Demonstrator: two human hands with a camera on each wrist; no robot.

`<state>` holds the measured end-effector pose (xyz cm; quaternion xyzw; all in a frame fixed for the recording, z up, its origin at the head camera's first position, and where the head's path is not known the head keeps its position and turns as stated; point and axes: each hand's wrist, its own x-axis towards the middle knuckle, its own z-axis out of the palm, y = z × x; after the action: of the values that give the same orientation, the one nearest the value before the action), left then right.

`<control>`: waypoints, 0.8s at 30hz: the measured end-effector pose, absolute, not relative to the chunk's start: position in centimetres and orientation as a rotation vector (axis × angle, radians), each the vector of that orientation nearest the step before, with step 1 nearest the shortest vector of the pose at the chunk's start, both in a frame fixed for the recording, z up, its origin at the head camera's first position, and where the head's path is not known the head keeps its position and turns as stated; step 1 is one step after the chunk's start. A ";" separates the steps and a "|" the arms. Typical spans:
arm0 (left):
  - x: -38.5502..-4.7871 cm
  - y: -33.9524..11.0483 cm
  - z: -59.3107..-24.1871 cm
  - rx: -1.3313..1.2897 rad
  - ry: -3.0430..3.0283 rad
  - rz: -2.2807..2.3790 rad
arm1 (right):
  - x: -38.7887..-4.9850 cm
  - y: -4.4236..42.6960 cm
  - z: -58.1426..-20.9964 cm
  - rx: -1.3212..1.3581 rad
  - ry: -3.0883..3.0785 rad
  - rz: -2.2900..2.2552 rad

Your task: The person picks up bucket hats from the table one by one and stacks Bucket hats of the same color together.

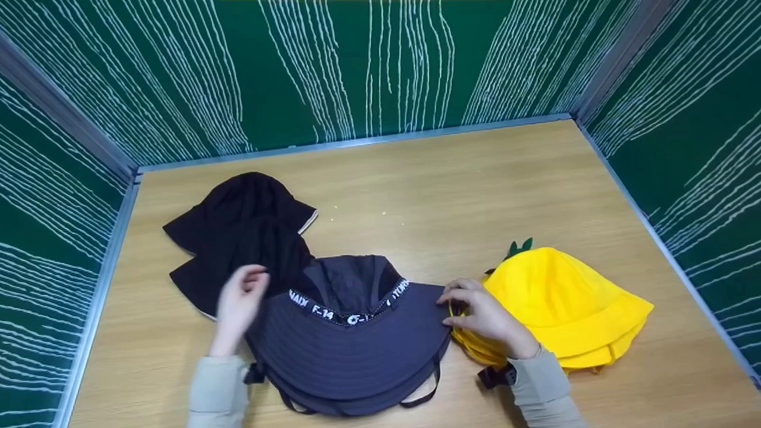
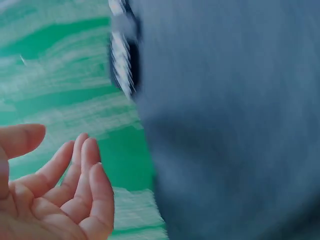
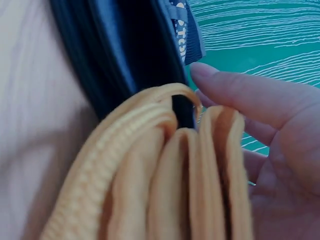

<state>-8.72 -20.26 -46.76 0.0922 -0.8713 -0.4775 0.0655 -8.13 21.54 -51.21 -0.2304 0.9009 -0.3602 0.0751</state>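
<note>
A stack of grey wide-brimmed hats (image 1: pixel 357 356) is laid on the wooden table (image 1: pixel 428 172), its long axis running across, from left to right. The crown is pointed away from the person, and the broad brims are fanned toward the near side, more than one edge being visible there. The base of the crown is ringed by a lettered band (image 1: pixel 324 312), and dark straps (image 1: pixel 437 380) are let out from under the near edge.

At the left of the grey hats the left hand (image 1: pixel 241 300) is held with fingers loosely bent and parted from the thumb — nothing is gripped. At their right edge the right hand (image 1: pixel 484 315) is placed, its fingers and thumb curved but spread apart, with a yellow loop seen in the gap; fingertip contact with the brim cannot be told.

Beyond and left of the grey hats, two black hats (image 1: pixel 250 196) are overlapped, the nearer one meeting the grey stack. Just right of it, yellow hats (image 1: pixel 553 291) are stacked, crown away, with a green leaf ornament (image 1: pixel 520 246) at their far side. Farther out, the table is enclosed by green panels (image 1: pixel 404 59) — streaked with white lines.
</note>
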 end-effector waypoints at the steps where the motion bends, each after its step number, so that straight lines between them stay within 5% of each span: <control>1: -8.9 -21.0 -46.9 0.336 -2.601 -1.456 | -8.1 21.5 -51.3 -0.697 2.707 -1.083; 15: -10.9 -29.3 -49.2 1.075 -2.673 -1.227 | -8.0 21.0 -52.4 -0.716 2.788 -1.094; 24: -11.6 -30.7 -49.5 1.264 -2.837 -1.197 | -7.8 20.8 -52.6 -0.720 2.840 -1.087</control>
<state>-11.59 -30.74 -49.49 0.3782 -0.8486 -0.3580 -0.0935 -7.85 20.81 -52.65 -0.2302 0.9088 -0.3479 0.0082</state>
